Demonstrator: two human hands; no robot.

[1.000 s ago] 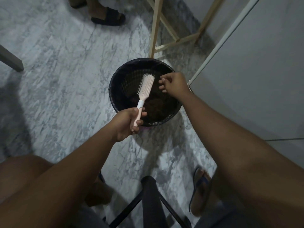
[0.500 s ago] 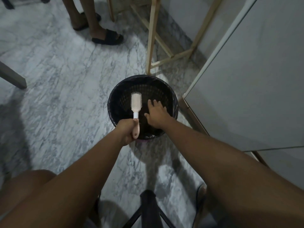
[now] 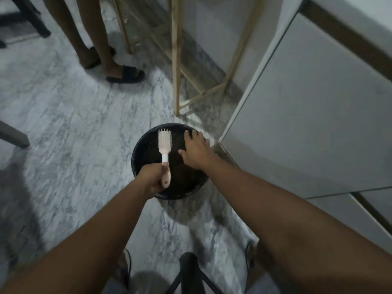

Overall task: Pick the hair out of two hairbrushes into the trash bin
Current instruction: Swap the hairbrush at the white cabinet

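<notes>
A round black trash bin (image 3: pixel 141 158) stands on the marble floor in front of me. My left hand (image 3: pixel 151 178) grips the pink handle of a pink and white hairbrush (image 3: pixel 164 141), whose bristle head points away from me over the bin. My right hand (image 3: pixel 196 150) hovers flat over the right side of the bin, palm down, fingers spread, holding nothing that I can see. A second hairbrush is not in view.
A light wooden frame (image 3: pixel 176 60) stands just behind the bin. A white cabinet (image 3: pixel 307 113) is close on the right. Another person's legs in dark sandals (image 3: pixel 125 74) stand at the upper left. A black stand (image 3: pixel 188 270) rises between my feet.
The view has tilted up, so the bin sits lower in frame. My right hand went from pinched fingers beside the brush to an open, flat hand over the bin. The brush head swung upright.
</notes>
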